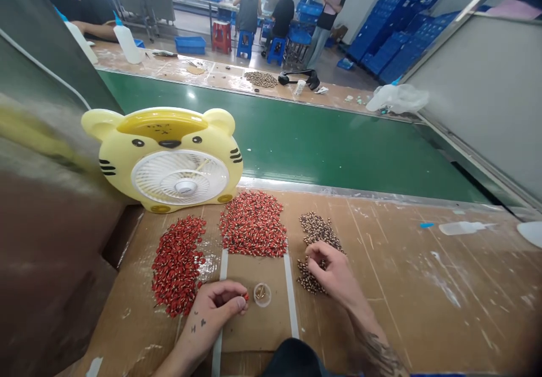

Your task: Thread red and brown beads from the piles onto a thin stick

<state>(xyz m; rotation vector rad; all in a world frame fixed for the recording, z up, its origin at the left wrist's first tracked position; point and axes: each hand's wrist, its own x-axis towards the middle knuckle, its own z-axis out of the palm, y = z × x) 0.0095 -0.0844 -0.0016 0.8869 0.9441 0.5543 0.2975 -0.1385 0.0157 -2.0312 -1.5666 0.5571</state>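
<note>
My left hand (218,308) is closed in a pinch on a small red piece (245,297), mostly covered by the fingertips. Just right of it stands a small round clear cup (262,296) with a little yellowish stuff inside. My right hand (332,270) hovers over or touches the pile of small dark-and-gold pieces (317,228), fingers curled together; whether a piece is between them is hidden. A pile of dark red pieces (178,264) lies left of my left hand. Another heap of red pieces with pale tips (253,223) lies beyond the cup.
A yellow animal-faced fan (169,159) stands at the back left of the cardboard-covered table (381,309). Behind it runs a green conveyor belt (296,140). A squeeze bottle (461,228) and its blue cap (426,225) lie at the right. Several people are in the background.
</note>
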